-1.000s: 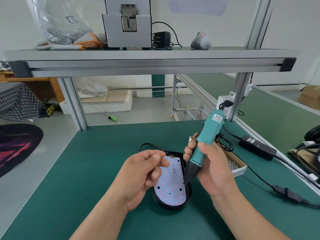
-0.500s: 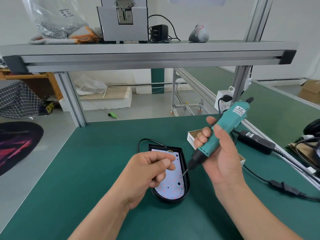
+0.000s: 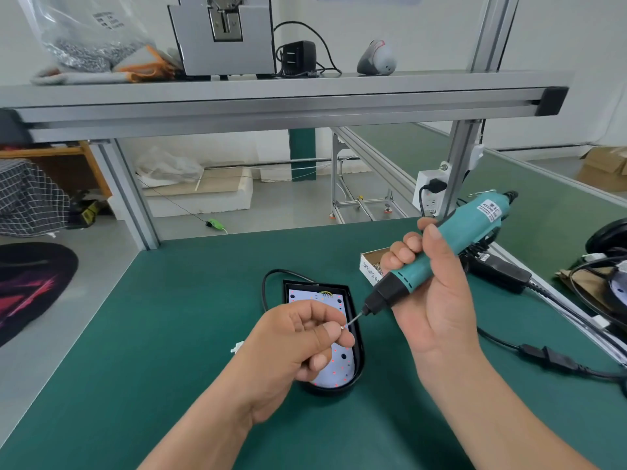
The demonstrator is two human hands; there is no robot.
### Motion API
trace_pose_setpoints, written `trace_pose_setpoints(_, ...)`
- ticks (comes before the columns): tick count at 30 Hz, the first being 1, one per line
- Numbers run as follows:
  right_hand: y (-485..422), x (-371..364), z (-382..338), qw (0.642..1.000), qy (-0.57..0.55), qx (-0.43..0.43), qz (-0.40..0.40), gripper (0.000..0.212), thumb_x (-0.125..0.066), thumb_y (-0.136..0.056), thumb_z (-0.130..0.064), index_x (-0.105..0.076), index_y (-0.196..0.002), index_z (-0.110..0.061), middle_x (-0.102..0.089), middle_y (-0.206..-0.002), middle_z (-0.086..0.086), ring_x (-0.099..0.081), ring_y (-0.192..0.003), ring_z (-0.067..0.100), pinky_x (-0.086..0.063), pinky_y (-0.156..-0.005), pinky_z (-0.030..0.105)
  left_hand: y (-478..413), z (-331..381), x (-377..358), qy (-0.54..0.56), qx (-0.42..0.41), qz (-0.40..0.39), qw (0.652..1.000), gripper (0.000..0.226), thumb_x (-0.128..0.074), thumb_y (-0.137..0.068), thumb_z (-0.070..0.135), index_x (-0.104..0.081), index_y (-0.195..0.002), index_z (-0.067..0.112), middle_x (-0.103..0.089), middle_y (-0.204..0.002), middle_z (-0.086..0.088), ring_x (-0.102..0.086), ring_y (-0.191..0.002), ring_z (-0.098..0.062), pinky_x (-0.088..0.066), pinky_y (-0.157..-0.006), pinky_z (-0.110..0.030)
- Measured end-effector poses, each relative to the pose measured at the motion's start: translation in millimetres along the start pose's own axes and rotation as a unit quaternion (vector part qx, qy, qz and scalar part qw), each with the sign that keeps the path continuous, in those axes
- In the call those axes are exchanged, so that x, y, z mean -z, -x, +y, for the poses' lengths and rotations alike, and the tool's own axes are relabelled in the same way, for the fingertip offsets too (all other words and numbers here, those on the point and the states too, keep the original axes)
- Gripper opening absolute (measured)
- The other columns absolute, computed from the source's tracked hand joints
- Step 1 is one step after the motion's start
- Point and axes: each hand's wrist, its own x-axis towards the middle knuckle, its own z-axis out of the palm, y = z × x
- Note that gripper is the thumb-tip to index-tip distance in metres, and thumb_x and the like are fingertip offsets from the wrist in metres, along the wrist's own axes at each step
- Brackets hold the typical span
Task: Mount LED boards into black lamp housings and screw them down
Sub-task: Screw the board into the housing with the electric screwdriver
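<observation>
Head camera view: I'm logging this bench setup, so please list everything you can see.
bench: 1, green, under everything
lamp housing: 1, black, bench centre
LED board: 1, white with red dots, inside lamp housing
screw box: 1, white, behind lamp housing, to the right
power brick: 1, black, bench right
shelf: 1, grey, overhead
bag: 1, clear, shelf left
machine: 1, grey, shelf centre
screwdriver: 1, teal and black, held above lamp housing
screw: 1, silvery, at screwdriver tip
left hand: 1, pinches screw
right hand: 1, grips screwdriver

Bare mat left of housing gives passage; screw box, cables crowd right.
</observation>
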Motion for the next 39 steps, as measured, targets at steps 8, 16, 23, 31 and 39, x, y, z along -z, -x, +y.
trace_pose_setpoints(8,0.0,4.2,5.0,1.0,0.019,-0.003,-0.007,0.011,-0.067,-0.097,-0.018,-0.062,-0.107,-0.017,-0.051,-0.08,-0.001,-0.05,-0.068,0.013,-0.049,-0.067,0.027,1.4,1.9,-4.1,0.014,0.016,-0.002,1.0,0.03,-0.071,-0.086,0.016,-0.067,-0.11,-0.002,-0.078,-0.093,-0.018,-0.045,-0.049,-0.01,-0.031,-0.045,-0.019)
trace_pose_setpoints(16,1.5,3.5,4.2,1.0,0.016,0.002,-0.003,0.01,-0.065,-0.099,-0.018,-0.06,-0.108,-0.017,-0.051,-0.081,-0.001,-0.05,-0.069,0.013,-0.048,-0.069,0.027,0.7,-0.1,-5.3,0.023,0.027,0.018,0.999,0.01,-0.063,-0.102,-0.001,-0.066,-0.111,-0.003,-0.078,-0.093,-0.017,-0.044,-0.048,-0.009,-0.032,-0.045,-0.019)
trace_pose_setpoints(23,3.6,5.1,3.7,1.0,0.024,0.006,-0.003,0.006,-0.062,-0.101,-0.016,-0.06,-0.107,-0.017,-0.051,-0.079,-0.001,-0.05,-0.068,0.013,-0.048,-0.068,0.026,1.3,0.3,-7.8,0.036,0.029,0.023,0.999,0.009,-0.063,-0.101,-0.002,-0.065,-0.11,-0.002,-0.079,-0.095,-0.019,-0.044,-0.046,-0.009,-0.032,-0.044,-0.019)
trace_pose_setpoints(31,2.4,7.9,3.6,0.999,0.028,0.007,-0.019,0.013,-0.067,-0.097,-0.018,-0.061,-0.108,-0.017,-0.05,-0.08,-0.001,-0.05,-0.068,0.013,-0.049,-0.068,0.027,2.1,0.8,-8.4,0.013,0.017,0.025,0.999,0.009,-0.065,-0.1,-0.001,-0.066,-0.109,-0.002,-0.079,-0.095,-0.018,-0.045,-0.046,-0.009,-0.032,-0.044,-0.019)
trace_pose_setpoints(39,2.4,9.0,5.3,0.998,0.054,0.012,-0.027,0.011,-0.068,-0.099,-0.017,-0.062,-0.108,-0.018,-0.05,-0.081,0.001,-0.05,-0.069,0.015,-0.049,-0.069,0.028,1.6,-1.5,-8.6,-0.023,0.001,0.034,0.999,0.008,-0.066,-0.1,-0.002,-0.068,-0.107,0.002,-0.081,-0.098,-0.016,-0.048,-0.048,-0.011,-0.035,-0.045,-0.019)
